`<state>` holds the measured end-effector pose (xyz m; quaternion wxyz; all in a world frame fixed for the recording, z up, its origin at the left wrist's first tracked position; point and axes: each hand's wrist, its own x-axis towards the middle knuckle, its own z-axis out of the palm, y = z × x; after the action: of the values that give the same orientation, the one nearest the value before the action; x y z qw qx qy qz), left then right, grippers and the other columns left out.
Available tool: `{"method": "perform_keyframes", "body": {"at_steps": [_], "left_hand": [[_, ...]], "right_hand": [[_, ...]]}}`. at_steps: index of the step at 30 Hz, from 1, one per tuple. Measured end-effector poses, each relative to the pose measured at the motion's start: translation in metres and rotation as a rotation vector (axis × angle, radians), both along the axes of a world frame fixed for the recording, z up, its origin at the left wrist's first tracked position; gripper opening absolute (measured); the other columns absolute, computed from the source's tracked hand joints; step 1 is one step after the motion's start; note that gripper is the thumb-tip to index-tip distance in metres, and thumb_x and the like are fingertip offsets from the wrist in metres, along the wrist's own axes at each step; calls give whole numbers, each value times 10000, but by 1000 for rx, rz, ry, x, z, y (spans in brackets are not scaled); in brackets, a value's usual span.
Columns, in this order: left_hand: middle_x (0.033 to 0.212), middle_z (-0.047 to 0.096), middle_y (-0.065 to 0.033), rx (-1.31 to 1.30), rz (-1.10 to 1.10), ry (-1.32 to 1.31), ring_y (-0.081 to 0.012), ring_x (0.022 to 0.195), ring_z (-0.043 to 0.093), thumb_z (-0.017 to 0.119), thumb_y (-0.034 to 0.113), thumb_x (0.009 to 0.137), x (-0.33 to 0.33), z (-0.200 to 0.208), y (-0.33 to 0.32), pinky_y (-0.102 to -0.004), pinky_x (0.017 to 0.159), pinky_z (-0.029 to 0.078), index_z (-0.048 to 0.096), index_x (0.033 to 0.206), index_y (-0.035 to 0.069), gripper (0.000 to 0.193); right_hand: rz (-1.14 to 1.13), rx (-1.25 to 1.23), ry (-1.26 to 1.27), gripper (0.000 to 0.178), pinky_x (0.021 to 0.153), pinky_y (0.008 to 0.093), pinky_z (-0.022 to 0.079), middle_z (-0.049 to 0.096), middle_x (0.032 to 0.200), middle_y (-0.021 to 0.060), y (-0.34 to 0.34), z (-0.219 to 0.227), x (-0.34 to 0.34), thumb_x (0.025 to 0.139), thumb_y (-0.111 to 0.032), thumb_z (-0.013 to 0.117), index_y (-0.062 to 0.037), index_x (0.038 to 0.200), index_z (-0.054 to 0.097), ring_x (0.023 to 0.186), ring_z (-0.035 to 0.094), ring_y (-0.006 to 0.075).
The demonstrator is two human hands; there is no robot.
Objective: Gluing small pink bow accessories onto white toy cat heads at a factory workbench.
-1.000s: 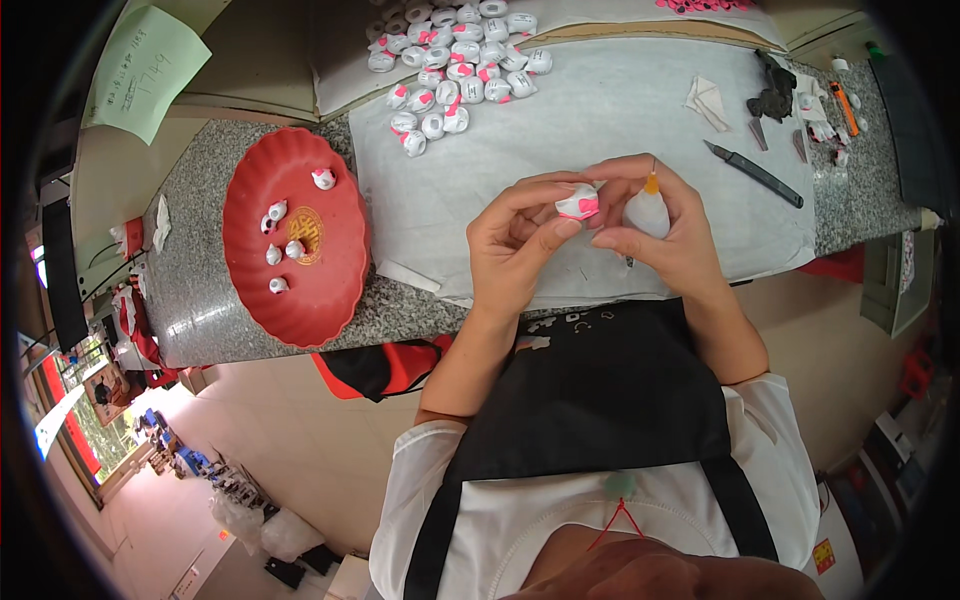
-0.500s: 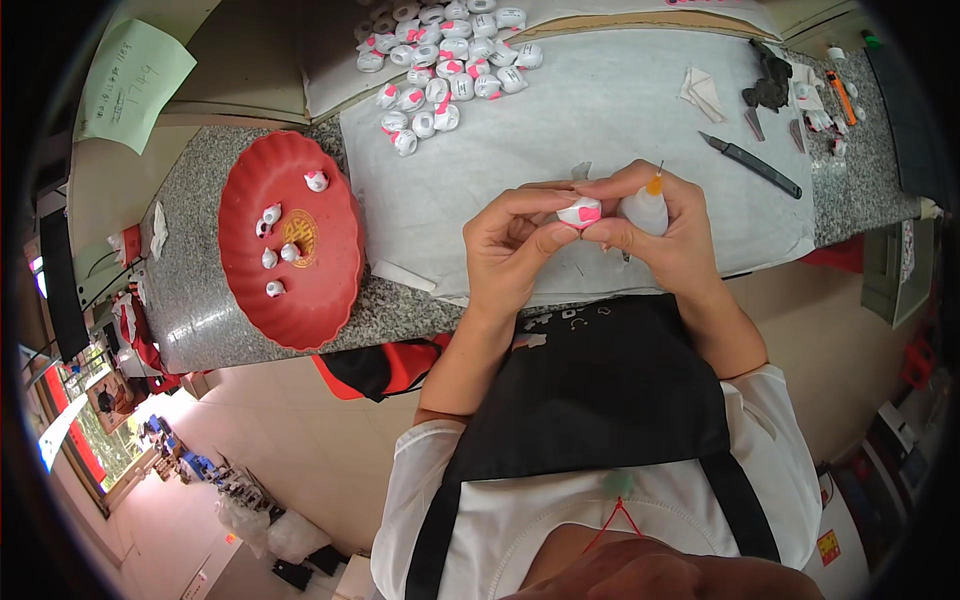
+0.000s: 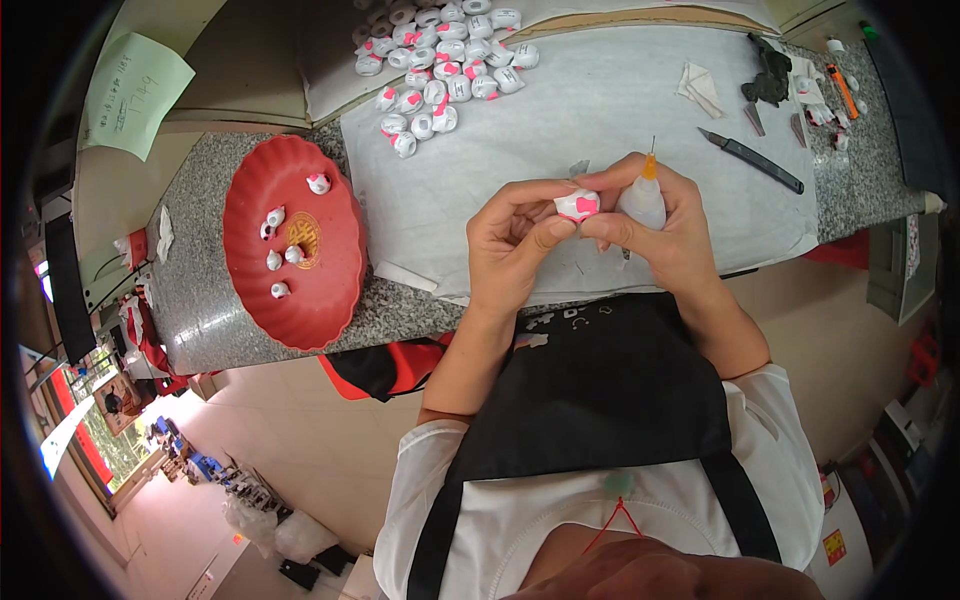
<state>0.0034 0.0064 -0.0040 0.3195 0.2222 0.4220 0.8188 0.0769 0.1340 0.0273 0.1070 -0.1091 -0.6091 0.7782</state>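
Observation:
Between both hands, over the white paper, sits a small white figurine head (image 3: 577,205) with a pink patch. My left hand (image 3: 515,235) pinches it from the left between thumb and fingers. My right hand (image 3: 665,225) touches its right side with the thumb and a fingertip. That same hand also keeps a needle-tipped glue bottle (image 3: 643,200) against its palm, translucent with an orange collar, the needle pointing up and away. Further off to the left lie many similar white-and-pink pieces (image 3: 450,70) in a cluster.
A red scalloped tray (image 3: 340,290) with several small white figures stands on the granite counter (image 3: 200,310) at left. White paper (image 3: 600,100) covers the middle. At right lie a craft knife (image 3: 750,160), folded tissue (image 3: 702,90), a dark crumpled lump (image 3: 768,72) and an orange marker (image 3: 842,92).
The white figurine head has tilted between my fingers, so more of its pink patch faces up. The glue bottle has shifted slightly and stands a little more upright.

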Motion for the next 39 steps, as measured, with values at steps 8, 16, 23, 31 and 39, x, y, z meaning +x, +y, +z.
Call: {"method": "perform_keyframes", "body": {"at_steps": [8, 16, 23, 31, 39], "left_hand": [[947, 531, -143, -70, 50, 82, -180, 904, 509, 518, -60, 720, 2, 4, 0, -281, 810, 398, 480, 962, -53, 245], [941, 533, -142, -54, 45, 11, -178, 890, 516, 540, -55, 706, 3, 4, 1, -281, 796, 407, 480, 950, -49, 251], [915, 533, -132, 52, -2, 58, -165, 867, 521, 545, -29, 715, -1, -5, 0, -267, 752, 433, 468, 919, -40, 219], [964, 516, -181, -266, 526, 440, -156, 845, 506, 488, -16, 747, -19, 31, -33, -232, 714, 403, 430, 986, -19, 246], [904, 516, -66, -975, 571, 1243, -220, 888, 457, 611, 46, 629, -71, 30, -44, -334, 783, 337, 534, 895, 66, 277]], "right_hand": [[-19, 65, 6, 227, 490, 197, 398, 523, 690, 55, -1, -7, 2, 670, 18, 566, 33, 891, 516, 587, 496, 91], [-21, 43, 9, 203, 487, 198, 395, 511, 659, 55, 0, -4, 0, 676, 0, 570, 32, 872, 534, 572, 488, 93], [35, 58, 21, 209, 478, 199, 383, 512, 648, 57, 0, 0, 2, 668, -30, 595, 21, 865, 546, 556, 487, 97], [-23, -16, -36, 344, 475, 189, 361, 516, 690, 57, 11, 4, -1, 658, -23, 566, 18, 988, 480, 580, 458, 81], [-154, 123, 39, 417, 492, 204, 348, 420, 891, 88, 22, -12, 4, 651, -71, 533, -8, 1032, 378, 590, 425, 110]]}}
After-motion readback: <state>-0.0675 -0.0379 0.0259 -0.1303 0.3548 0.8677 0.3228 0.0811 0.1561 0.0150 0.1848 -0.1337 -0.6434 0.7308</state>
